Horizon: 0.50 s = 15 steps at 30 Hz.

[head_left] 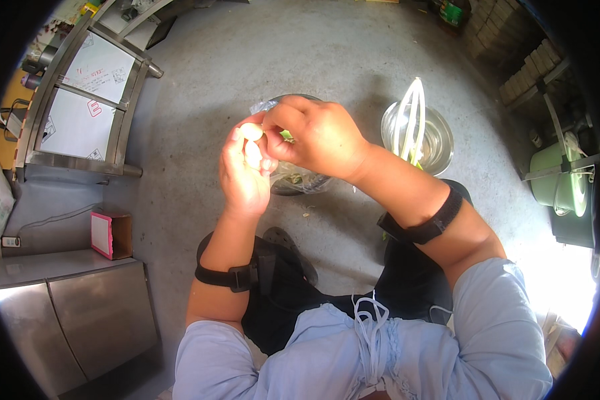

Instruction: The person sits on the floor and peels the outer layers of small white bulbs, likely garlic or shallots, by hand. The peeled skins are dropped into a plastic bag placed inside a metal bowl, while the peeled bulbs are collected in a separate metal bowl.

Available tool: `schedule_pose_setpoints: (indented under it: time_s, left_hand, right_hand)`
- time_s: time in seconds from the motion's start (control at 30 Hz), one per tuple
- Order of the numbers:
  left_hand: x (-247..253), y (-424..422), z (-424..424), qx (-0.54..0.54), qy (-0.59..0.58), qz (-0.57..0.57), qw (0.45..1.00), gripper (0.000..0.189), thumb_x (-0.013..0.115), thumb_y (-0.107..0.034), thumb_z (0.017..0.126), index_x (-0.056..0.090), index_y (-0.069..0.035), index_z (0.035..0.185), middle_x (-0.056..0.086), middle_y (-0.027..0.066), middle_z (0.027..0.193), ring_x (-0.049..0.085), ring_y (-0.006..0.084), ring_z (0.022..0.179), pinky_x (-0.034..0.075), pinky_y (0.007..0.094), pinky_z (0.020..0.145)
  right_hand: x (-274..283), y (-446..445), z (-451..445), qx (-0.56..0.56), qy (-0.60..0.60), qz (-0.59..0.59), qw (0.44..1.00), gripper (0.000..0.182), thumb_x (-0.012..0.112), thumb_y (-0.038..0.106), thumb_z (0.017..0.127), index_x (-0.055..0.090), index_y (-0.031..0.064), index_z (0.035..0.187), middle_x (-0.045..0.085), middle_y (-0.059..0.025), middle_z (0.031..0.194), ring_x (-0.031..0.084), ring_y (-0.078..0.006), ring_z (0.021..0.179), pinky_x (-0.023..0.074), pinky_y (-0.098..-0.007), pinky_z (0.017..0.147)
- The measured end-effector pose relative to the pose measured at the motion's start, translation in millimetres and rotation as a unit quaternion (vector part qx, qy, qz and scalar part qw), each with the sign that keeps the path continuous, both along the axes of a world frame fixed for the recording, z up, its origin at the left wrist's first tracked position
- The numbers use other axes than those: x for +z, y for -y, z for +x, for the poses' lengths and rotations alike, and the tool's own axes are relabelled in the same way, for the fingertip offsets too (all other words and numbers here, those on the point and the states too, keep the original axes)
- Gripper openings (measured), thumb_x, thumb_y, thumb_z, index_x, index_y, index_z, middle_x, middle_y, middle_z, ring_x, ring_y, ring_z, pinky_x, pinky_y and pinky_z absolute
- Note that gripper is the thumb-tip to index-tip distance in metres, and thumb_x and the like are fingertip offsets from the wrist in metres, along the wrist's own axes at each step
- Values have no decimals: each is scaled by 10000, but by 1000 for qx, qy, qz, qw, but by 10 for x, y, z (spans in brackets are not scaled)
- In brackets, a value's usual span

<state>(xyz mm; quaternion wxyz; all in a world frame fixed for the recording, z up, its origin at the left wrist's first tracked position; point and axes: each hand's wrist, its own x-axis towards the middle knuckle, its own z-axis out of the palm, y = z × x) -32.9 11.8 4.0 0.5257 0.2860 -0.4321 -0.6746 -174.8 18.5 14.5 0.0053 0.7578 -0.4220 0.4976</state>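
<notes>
My left hand (pixel 245 175) is raised over a round container (pixel 286 192) with a clear plastic bag and green scraps in it. Bright pale vegetable pieces (pixel 252 132) lie between its fingers; glare hides what kind they are. Reaching across from the right, my right hand (pixel 320 131) has its fingers bent against these pieces, a bit of green leaf beside the thumb. Whether it grips anything is hidden by its own back. Several long white stalks (pixel 405 125) with green parts show in front of a shiny metal bowl (pixel 442 142) on the right, partly behind my forearm.
My knees and a dark shoe (pixel 285 240) are near the container on the grey floor (pixel 205 65). Steel-framed shelving (pixel 130 105), a metal cabinet (pixel 100 315) and a pink-edged box (pixel 111 235) stand left. A rack with a green bucket (pixel 557 182) is at right.
</notes>
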Motion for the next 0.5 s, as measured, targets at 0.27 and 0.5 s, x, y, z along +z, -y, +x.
schedule_pose_setpoints:
  time_s: [0.27,0.5]
  left_hand:
    - [15,-8,40,-29,-9,22,999,413,323,-324,894,512,-9,1082,416,-9,625,340,77,524,303,218,480]
    - [22,-4,17,-12,-22,39,999,439,316,-337,904,499,10,1102,425,-6,593,348,72,504,287,216,450]
  right_hand:
    - [32,39,-100,10,97,66,993,116,631,63,665,580,73,769,589,-48,709,562,-166,566,466,-256,515]
    - [1,40,-150,76,82,54,992,170,637,68,682,615,88,850,587,-44,716,553,-154,576,466,-250,508]
